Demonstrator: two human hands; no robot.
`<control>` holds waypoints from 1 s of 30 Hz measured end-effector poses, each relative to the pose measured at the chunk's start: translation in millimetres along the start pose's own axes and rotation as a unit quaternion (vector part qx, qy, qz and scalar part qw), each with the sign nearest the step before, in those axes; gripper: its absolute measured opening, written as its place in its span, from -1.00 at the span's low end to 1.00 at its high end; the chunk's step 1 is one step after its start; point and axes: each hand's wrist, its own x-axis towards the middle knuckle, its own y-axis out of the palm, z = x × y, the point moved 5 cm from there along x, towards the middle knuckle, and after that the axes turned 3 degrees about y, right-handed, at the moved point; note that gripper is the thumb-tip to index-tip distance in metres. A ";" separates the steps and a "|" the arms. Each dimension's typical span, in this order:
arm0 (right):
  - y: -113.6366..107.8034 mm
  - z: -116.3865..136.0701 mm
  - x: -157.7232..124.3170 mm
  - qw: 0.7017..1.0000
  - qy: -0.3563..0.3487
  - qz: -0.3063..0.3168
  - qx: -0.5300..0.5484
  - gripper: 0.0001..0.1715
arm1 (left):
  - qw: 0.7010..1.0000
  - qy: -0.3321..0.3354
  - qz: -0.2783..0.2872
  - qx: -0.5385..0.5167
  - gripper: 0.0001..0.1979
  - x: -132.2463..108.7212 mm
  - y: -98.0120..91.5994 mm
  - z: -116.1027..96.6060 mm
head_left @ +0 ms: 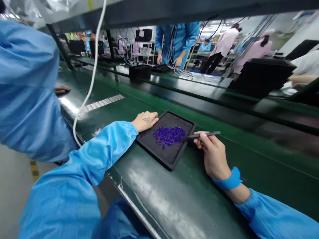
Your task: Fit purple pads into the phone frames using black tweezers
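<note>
A shallow black tray (174, 159) lies on the green work surface (189, 199) with a heap of several tiny purple parts (168, 135) in its middle. My left hand (145, 120) rests at the tray's left rim with fingers curled loosely, holding nothing that I can see. My right hand (212, 153) sits at the tray's right edge and grips dark tweezers (200, 135), whose tips reach the edge of the purple heap. A blue wrist strap (229, 181) circles my right wrist.
A white cable (91, 76) hangs down at the left. A co-worker's blue sleeve (27, 89) fills the left edge. Across the line, a person in blue (178, 41) handles cables. Black trays (141, 70) and a dark box (261, 78) stand on the far bench.
</note>
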 end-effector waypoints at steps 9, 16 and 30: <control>-1.5 6.3 7.5 0.997 -0.075 -0.029 -0.017 -0.44 | 0.998 -0.049 -0.035 0.000 -0.65 -8.0 -4.6 -2.5; -0.6 23.6 -7.9 0.976 -0.165 -0.039 -0.136 -0.60 | 0.983 -0.100 -0.150 0.042 -0.65 -41.0 -29.0 5.3; -53.4 7.3 -116.5 0.857 -0.230 0.172 -0.428 -0.42 | 0.908 0.371 -0.143 0.136 -0.74 -105.8 1.5 -164.8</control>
